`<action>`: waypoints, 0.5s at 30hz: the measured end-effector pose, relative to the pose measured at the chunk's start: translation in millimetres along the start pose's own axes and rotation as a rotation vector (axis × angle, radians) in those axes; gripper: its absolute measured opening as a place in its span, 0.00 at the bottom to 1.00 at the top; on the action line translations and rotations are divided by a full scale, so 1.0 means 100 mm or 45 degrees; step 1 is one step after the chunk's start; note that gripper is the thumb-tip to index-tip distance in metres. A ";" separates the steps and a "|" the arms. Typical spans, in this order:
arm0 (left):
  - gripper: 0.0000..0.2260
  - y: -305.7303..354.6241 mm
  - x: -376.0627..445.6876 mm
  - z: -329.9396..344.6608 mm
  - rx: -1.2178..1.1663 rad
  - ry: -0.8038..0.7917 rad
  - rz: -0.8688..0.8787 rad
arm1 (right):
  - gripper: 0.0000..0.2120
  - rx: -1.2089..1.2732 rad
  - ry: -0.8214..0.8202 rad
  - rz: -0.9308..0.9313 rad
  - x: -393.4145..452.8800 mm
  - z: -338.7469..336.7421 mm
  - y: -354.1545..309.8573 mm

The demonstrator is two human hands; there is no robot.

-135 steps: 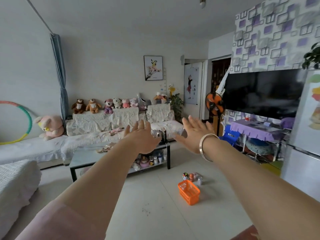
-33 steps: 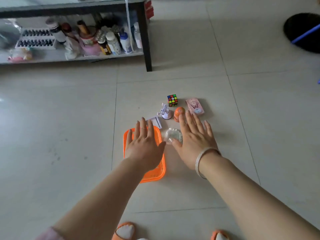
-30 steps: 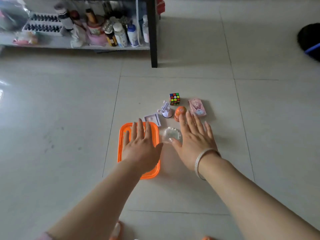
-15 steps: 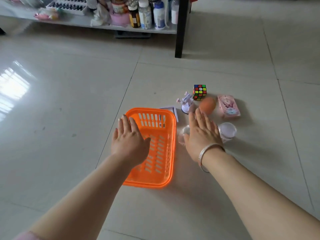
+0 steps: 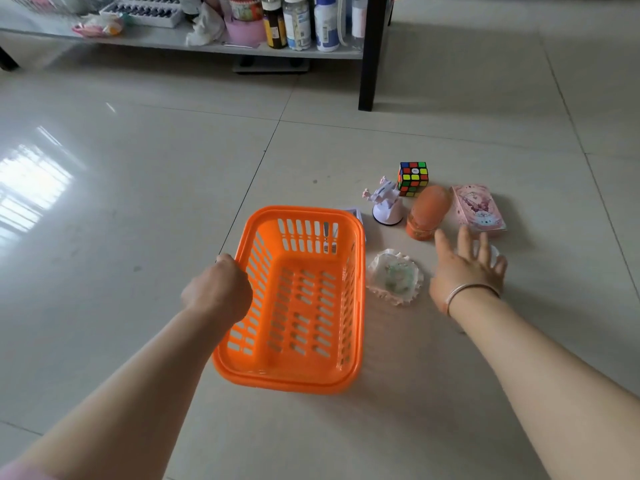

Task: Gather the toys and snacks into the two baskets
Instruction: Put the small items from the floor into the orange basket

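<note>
An empty orange basket (image 5: pixel 304 379) stands on the tiled floor; its doubled rim looks like two baskets nested. My left hand (image 5: pixel 217 292) grips its left rim. To its right lie a frilly clear jelly cup (image 5: pixel 394 276), an orange capsule toy (image 5: pixel 428 212), a small white and purple figure (image 5: pixel 386 205), a colour cube (image 5: pixel 412 178) and a pink packet (image 5: pixel 477 207). My right hand (image 5: pixel 468 268), fingers spread, hovers over a clear lidded cup (image 5: pixel 496 251) that it mostly hides.
A low black-legged table (image 5: pixel 370 64) stands at the back; its lower shelf holds bottles (image 5: pixel 298 22), a pink tub and a tray of small vials. A small purple-edged card (image 5: pixel 355 213) peeks out behind the basket. Bare tiles spread to the left and in front.
My left hand has gone from flat over the basket to gripping its left rim. My right hand has shifted right, uncovering the jelly cup. The camera has come closer.
</note>
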State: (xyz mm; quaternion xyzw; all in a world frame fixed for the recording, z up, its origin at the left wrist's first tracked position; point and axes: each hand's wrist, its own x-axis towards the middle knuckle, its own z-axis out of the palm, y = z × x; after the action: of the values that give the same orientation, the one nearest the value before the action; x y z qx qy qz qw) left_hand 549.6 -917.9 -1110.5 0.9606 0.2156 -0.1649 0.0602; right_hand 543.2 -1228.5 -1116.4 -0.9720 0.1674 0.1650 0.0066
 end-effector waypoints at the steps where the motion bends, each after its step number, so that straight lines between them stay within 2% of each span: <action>1: 0.08 0.01 0.00 0.01 -0.008 0.011 0.001 | 0.36 -0.029 -0.022 0.040 0.05 -0.02 0.06; 6: 0.14 0.08 -0.08 0.03 -0.133 0.054 0.086 | 0.38 -0.049 -0.081 0.127 0.22 0.03 0.23; 15: 0.14 0.51 -0.36 -0.06 -0.180 0.123 0.214 | 0.37 0.111 -0.132 0.065 0.30 0.16 0.40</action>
State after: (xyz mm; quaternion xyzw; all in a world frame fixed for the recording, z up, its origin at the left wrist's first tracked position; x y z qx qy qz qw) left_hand 543.0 -977.2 -1089.8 0.9754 0.1482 -0.0973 0.1311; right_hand 552.0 -1274.8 -1139.2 -0.9563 0.1987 0.2078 0.0535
